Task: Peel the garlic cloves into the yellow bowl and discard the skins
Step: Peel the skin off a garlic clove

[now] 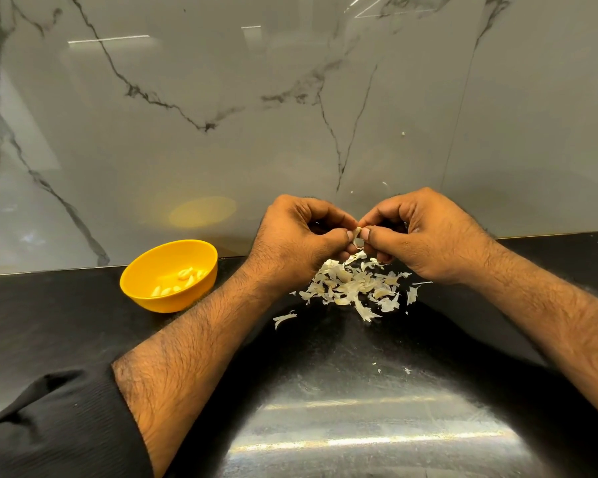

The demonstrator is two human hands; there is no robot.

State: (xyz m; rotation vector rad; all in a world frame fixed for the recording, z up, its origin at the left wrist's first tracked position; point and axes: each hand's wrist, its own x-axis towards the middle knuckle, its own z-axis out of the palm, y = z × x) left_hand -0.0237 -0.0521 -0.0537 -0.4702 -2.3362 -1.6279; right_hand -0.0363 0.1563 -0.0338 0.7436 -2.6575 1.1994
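Both my left hand [290, 232] and right hand [425, 236] pinch one garlic clove [357, 235] above the skins [353, 288] heaped on the black worktop [66, 315]; one yellow bowl [145, 274] holds several peeled cloves [180, 282] beside a marble wall [221, 98].

Bowl [169, 274] with cloves [183, 279] inside sits left of skins [354, 288] on counter [66, 322].

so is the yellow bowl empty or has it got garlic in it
Not empty. The yellow bowl stands upright on the black counter and holds a few pale peeled cloves on its bottom, far from full.
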